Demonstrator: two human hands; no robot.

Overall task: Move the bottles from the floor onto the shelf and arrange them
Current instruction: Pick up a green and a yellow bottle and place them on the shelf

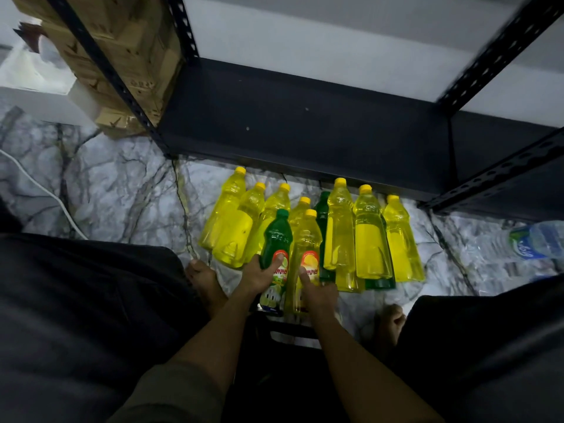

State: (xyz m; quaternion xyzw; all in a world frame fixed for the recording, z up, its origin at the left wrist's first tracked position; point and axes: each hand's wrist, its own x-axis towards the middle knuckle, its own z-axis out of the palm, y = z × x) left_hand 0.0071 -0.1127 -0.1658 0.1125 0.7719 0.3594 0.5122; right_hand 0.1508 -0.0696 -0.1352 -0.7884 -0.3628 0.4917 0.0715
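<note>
While both hands sit low at 6 o'clock, I log pickup: left hand [262, 274] grips the green bottle [276, 248], right hand [317, 290] wraps the yellow bottle [308, 239] — fingers curled, both bottles seemingly on the floor [122, 184]. Next: lift to the dark shelf [305, 123] at 12 — clearing its front lip.

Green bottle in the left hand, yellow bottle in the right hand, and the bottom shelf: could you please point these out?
green bottle [276, 239], head view, upper body.
yellow bottle [308, 236], head view, shoulder.
bottom shelf [305, 117], head view, bare dark board.
</note>
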